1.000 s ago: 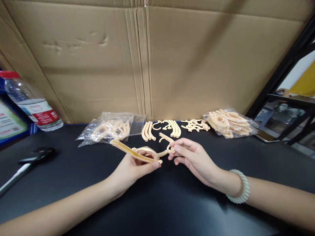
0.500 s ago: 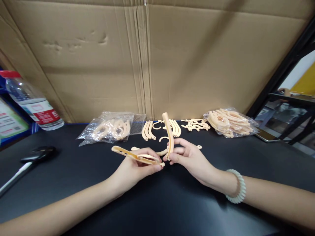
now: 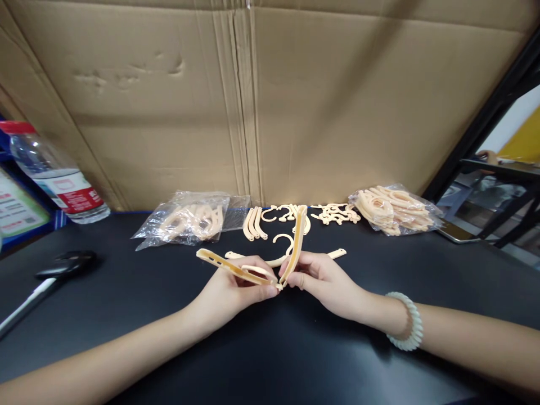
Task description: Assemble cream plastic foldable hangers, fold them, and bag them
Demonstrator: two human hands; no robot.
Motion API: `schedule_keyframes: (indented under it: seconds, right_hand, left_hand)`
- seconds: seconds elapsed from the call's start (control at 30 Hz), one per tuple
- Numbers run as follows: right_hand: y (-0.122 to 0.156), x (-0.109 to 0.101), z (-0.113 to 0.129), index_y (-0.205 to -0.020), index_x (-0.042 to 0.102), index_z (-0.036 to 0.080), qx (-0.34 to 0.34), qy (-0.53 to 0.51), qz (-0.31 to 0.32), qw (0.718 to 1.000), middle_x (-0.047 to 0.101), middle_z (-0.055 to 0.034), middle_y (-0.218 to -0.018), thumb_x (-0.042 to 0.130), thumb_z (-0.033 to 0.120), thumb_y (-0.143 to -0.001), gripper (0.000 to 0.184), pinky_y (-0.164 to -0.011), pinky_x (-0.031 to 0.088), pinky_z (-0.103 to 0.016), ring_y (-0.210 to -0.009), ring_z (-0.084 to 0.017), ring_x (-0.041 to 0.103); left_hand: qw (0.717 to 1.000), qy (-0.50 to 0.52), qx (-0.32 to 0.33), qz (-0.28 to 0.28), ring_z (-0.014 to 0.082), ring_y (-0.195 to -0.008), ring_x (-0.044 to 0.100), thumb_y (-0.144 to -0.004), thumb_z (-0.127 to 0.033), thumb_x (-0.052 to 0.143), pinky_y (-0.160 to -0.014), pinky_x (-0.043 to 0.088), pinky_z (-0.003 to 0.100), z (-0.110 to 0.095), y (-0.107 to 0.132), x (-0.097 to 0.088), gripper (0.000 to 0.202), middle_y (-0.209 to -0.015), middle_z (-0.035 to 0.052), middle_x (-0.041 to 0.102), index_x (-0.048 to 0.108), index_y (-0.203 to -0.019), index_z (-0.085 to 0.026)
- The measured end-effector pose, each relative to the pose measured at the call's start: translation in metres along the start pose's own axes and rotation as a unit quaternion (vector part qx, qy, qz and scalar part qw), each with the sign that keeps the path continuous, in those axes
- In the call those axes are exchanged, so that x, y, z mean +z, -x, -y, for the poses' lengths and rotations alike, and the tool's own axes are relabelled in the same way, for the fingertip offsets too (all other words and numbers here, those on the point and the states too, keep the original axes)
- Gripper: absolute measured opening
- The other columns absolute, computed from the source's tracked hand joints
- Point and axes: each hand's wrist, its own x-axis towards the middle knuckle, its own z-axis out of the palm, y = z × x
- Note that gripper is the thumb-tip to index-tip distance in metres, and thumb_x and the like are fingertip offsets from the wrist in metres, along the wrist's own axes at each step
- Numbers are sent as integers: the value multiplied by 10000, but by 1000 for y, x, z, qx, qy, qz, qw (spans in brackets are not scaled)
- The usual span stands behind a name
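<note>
My left hand (image 3: 238, 289) is closed on a beige plastic hanger arm (image 3: 214, 259) with slots along it; a curved hook piece (image 3: 258, 270) is pinched there too. My right hand (image 3: 314, 278) grips a second curved hanger arm (image 3: 298, 242), held upright with its hollow side showing. The lower ends of both pieces meet between my fingertips; whether they are joined I cannot tell. Just behind my hands a hanger (image 3: 337, 253) with its hook (image 3: 283, 239) lies on the table, partly hidden by them.
Loose hanger arms (image 3: 255, 223), hooks and a pile of small connectors (image 3: 336, 214) lie at the back. Plastic bags of parts stand left (image 3: 185, 219) and right (image 3: 394, 209). At left are a bottle (image 3: 70, 180) and a black object with a white handle (image 3: 63, 267). Cardboard (image 3: 358, 101) walls the back.
My right hand has turned its hanger arm, tilting the top rightward and showing the hollow side. Its lower end has moved to the end of the left piece.
</note>
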Motion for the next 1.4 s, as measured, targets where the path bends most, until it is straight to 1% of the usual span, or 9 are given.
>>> schedule_keyframes:
  seconds: [0.17,0.33,0.53,0.77,0.97,1.07,1.17,1.23,1.4]
  right_hand:
    - [0,1,-1,-879,703,199,12,4,1,1000,674,-7,-846,631,203,-830,87,-799,501,-311,-815,-163,620]
    - [1,4,-1,-841,706,192,25,5,-5,1000,682,-8,-821,628,149,-783,106,-754,507,-298,-771,-154,618]
    - [4,7,-2,-794,695,191,17,9,-25,1000,699,-19,-818,713,207,-750,49,-677,520,-289,-716,-151,633]
    - [6,9,-1,-819,699,174,40,13,-47,998,687,-31,-766,777,356,-728,218,-574,515,-275,-641,-145,619]
    - [4,8,-1,-872,679,171,32,50,-73,996,697,-58,-861,712,338,-798,186,-567,504,-256,-743,-165,640]
    - [5,0,3,-870,625,186,-3,58,-103,993,646,-20,-826,725,328,-791,191,-521,471,-227,-672,-126,598]
    - [5,-14,15,-800,590,187,-25,56,-124,990,566,35,-696,727,346,-796,210,-455,422,-205,-499,-68,505]
    - [3,-27,25,-754,591,181,-35,66,-128,989,566,39,-657,728,367,-796,234,-449,425,-206,-467,-63,510]
    - [-9,-70,38,-701,580,187,1,115,-104,988,582,37,-588,789,397,-709,297,-450,466,-238,-461,-101,553]
  left_hand:
    - [1000,17,-10,3,151,-657,594,-690,-250,785,-642,455,256,-2,1,1,121,-690,5,698,691,-696,-174]
    - [999,50,-6,-5,147,-648,578,-656,-243,806,-639,456,255,0,1,2,132,-652,-10,664,695,-680,-177]
    - [998,55,7,-11,149,-668,585,-664,-250,801,-662,477,267,-3,1,4,135,-681,-15,635,685,-655,-184]
    - [997,75,-4,-25,145,-679,605,-669,-268,808,-663,490,256,-2,0,3,192,-685,-22,645,641,-696,-178]
    - [993,109,-46,-29,169,-740,688,-702,-344,807,-727,555,282,-5,3,6,245,-760,1,694,659,-777,-163]
    - [988,128,-61,-58,160,-710,706,-707,-372,811,-698,574,266,-6,5,7,291,-783,-2,697,641,-809,-158]
    - [984,130,-51,-112,136,-671,694,-694,-350,829,-680,569,243,-6,4,2,316,-755,-15,690,603,-802,-158]
    - [980,125,-41,-149,138,-668,689,-682,-335,839,-670,561,241,-6,3,-2,345,-729,-21,687,575,-827,-166]
    - [972,82,10,-220,160,-738,665,-696,-333,818,-692,540,266,-4,0,-14,447,-789,-14,674,521,-1002,-198]
